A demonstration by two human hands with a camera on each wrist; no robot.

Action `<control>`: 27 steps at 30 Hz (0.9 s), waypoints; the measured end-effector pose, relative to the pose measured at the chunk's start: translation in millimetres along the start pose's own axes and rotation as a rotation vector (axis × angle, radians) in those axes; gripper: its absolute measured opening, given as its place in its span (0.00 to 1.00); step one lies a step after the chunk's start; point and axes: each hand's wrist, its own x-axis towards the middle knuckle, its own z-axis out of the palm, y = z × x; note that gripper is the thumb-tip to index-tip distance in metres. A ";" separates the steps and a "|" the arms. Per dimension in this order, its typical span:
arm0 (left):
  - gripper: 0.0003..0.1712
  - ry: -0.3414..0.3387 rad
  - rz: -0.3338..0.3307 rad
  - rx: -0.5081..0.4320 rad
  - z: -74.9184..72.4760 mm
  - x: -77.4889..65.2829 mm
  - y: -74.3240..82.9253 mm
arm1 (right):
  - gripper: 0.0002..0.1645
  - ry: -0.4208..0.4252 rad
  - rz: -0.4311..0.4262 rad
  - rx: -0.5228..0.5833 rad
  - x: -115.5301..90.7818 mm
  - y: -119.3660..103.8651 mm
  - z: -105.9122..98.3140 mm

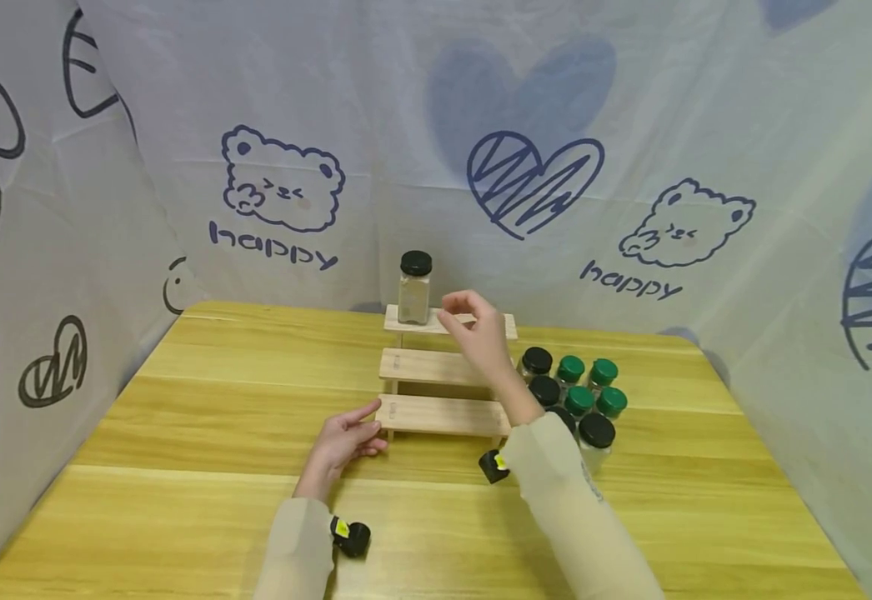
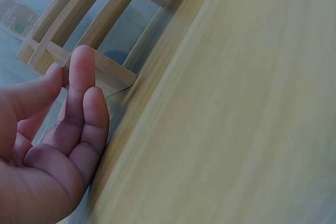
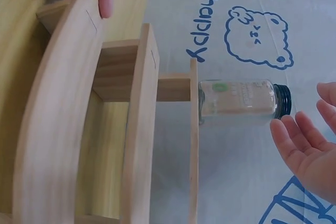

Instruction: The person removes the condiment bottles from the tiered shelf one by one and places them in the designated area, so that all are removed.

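Note:
A three-step wooden rack (image 1: 443, 415) stands on the table. My left hand (image 1: 344, 442) grips the left end of its lowest step between thumb and fingers; in the left wrist view the fingertips (image 2: 82, 64) lie against that corner. On the left of the top step stands an upright clear jar (image 1: 413, 300) with a black lid and pale powder inside. My right hand (image 1: 481, 333) is just right of this jar above the top step, its fingers bent loosely and holding nothing. The right wrist view shows a gap between those fingers (image 3: 286, 142) and the jar (image 3: 239, 100).
Right of the rack, several jars stand in a cluster, some with black lids (image 1: 597, 431) and some with green lids (image 1: 578, 400). A printed cloth (image 1: 406, 200) hangs behind the wooden table (image 1: 218, 417). Each wrist carries a small black camera (image 1: 351, 537).

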 end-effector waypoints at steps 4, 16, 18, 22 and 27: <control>0.25 0.003 -0.006 0.004 1.1 -1.5 1.8 | 0.11 0.003 0.017 -0.018 8.2 -0.5 0.4; 0.26 -0.012 0.002 -0.004 0.2 -1.2 1.5 | 0.17 0.023 0.045 0.022 34.9 4.3 9.9; 0.25 -0.002 -0.002 -0.007 0.2 -0.5 0.9 | 0.17 0.027 0.033 0.040 38.4 7.0 12.4; 0.25 0.009 -0.003 -0.009 -0.1 0.9 0.1 | 0.19 0.027 0.002 0.066 44.4 13.4 17.6; 0.25 0.011 -0.009 -0.006 -0.7 0.9 -0.8 | 0.22 0.023 -0.014 0.050 48.2 23.0 24.3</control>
